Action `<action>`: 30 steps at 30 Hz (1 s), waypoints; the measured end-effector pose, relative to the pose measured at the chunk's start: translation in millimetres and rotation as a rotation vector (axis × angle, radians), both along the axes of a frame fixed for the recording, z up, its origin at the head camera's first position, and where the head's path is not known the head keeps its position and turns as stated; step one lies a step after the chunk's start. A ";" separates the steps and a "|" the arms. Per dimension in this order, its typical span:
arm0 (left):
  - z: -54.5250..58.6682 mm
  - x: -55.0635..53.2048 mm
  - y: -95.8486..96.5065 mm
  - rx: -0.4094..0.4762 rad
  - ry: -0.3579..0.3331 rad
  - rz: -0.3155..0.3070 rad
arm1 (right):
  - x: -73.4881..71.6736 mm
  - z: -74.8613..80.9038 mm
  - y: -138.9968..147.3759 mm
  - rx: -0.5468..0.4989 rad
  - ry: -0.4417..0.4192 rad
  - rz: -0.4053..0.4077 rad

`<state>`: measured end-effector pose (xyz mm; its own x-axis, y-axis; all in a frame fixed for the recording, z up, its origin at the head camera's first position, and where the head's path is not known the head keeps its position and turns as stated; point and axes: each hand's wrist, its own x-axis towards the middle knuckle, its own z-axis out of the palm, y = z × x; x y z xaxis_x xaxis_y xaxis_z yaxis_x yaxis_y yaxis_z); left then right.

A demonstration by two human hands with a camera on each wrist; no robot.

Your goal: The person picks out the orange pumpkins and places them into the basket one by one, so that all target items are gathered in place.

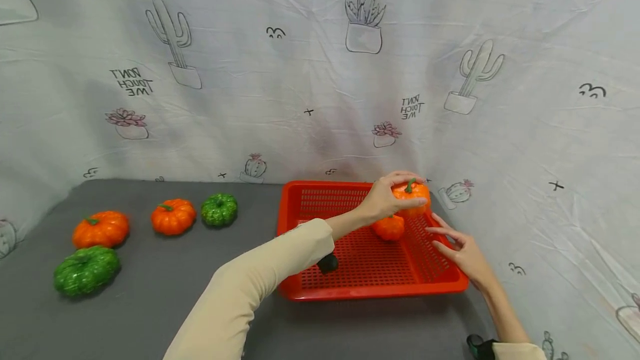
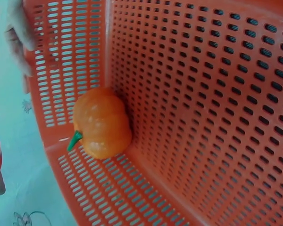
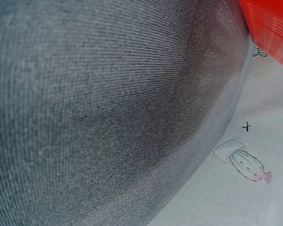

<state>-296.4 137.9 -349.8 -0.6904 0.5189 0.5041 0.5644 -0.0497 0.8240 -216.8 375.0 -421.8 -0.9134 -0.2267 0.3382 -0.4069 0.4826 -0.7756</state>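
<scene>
My left hand (image 1: 382, 198) grips a small orange toy pumpkin (image 1: 417, 204) with a green stem, fingers on its far side and thumb on its near side. It holds the pumpkin above the back right corner of a red plastic basket (image 1: 370, 295). Below it, another orange pumpkin (image 1: 389, 229) lies inside the basket; the left wrist view shows this pumpkin (image 2: 104, 123) against the slotted walls. My right hand (image 1: 465, 254) is at the basket's right rim, its fingers extended and spread. In the left wrist view, fingers of the right hand (image 2: 20, 35) appear beside that wall.
Left on the grey table (image 1: 200, 293) stand two orange pumpkins (image 1: 173, 217) (image 1: 101, 229) and two green ones (image 1: 219, 209) (image 1: 86, 271). A white cloth (image 1: 310, 82) printed with cacti hangs behind and to the right. Grey fabric (image 3: 108, 113) fills most of the right wrist view.
</scene>
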 end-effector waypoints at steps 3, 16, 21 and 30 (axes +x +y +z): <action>-9.4 -0.4 3.6 -0.008 0.002 -0.026 | -0.2 -1.1 -1.5 0.001 0.004 0.002; -44.1 2.8 6.2 -0.096 0.003 -0.033 | -1.4 0.4 -4.3 0.002 0.029 -0.002; -54.1 6.0 5.1 -0.150 -0.003 -0.040 | -1.2 2.6 -4.9 0.019 0.047 -0.010; -73.0 14.6 6.7 -0.206 0.033 -0.044 | -0.2 -0.3 -0.5 -0.009 0.015 -0.008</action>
